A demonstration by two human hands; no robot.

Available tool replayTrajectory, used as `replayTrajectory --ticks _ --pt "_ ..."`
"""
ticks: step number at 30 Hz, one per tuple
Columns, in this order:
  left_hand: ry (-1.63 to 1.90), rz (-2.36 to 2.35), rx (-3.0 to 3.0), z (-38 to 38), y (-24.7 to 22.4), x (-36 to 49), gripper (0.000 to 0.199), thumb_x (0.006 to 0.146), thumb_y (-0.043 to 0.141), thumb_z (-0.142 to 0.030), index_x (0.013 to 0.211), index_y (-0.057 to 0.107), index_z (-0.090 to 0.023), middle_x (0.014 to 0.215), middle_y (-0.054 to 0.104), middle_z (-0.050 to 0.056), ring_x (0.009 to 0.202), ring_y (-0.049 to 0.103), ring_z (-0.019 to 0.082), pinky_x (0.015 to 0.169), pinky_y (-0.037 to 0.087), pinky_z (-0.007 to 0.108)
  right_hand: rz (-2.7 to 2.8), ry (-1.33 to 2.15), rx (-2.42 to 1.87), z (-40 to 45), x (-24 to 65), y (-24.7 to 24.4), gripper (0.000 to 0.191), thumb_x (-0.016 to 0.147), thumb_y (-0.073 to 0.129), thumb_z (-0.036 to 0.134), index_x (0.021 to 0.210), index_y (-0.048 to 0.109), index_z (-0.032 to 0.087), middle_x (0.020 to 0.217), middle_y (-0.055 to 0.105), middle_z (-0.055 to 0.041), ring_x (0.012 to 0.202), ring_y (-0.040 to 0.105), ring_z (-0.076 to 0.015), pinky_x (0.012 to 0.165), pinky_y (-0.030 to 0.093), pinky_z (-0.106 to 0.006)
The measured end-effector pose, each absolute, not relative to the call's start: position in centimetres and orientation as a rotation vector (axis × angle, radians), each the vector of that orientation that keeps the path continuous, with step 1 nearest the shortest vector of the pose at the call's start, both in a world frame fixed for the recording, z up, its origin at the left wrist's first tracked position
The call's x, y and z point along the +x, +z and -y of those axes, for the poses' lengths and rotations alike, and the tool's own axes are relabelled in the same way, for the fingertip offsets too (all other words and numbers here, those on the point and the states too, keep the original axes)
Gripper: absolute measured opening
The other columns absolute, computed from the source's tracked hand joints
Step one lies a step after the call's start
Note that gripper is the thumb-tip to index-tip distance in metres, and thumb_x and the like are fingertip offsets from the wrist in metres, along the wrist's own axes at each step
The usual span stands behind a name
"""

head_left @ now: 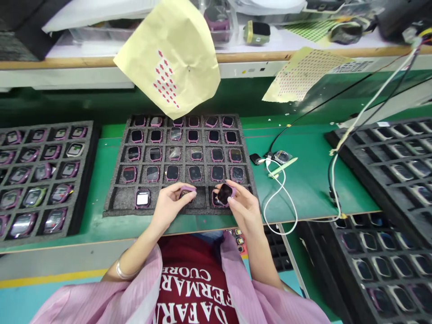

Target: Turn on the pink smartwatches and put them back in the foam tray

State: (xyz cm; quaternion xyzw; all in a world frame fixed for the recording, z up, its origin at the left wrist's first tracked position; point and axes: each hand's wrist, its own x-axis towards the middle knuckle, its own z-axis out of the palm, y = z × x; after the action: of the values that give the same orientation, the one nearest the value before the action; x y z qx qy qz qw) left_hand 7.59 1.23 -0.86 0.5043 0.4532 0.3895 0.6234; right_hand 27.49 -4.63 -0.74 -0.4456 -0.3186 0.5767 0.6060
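A purple-framed watch (186, 191) is pinched in the left hand (173, 200) at the near row of the middle foam tray (126, 199); it is partly covered by the fingers, and whether it is lifted clear of its compartment cannot be told. A dark-faced watch (225, 194) is gripped, tilted, between the thumb and fingers of the right hand (243, 205), and another watch (216, 199) in the compartment beneath is largely hidden by it. The hands are held apart. A lit watch (142, 198) is seated left of them. Part of the tray's far row is blocked by a hanging yellow sheet (175, 58). The left tray (72, 216) and the right tray (340, 146) are cut off by the view's edges. On the green table (310, 180), a white cable (290, 202) is looped right of the middle tray, near a pale green stick (286, 165).
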Motion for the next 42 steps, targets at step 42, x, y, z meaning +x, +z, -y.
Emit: replayTrajectory --ticks 42 --pt "0.771 -1.072 1.477 0.9 -0.1 5.6 0.043 0.085 0.056 -0.021 0.127 0.049 -0.02 0.118 0.06 0.008 0.106 0.059 0.021 0.094 0.047 0.033 0.661 1.612 -0.918 3.1 24.0 -0.6 0.037 0.069 0.082 0.029 0.105 0.073 0.028 0.104 0.074 -0.0059 0.097 0.07 -0.0294 0.098 0.048 -0.052"
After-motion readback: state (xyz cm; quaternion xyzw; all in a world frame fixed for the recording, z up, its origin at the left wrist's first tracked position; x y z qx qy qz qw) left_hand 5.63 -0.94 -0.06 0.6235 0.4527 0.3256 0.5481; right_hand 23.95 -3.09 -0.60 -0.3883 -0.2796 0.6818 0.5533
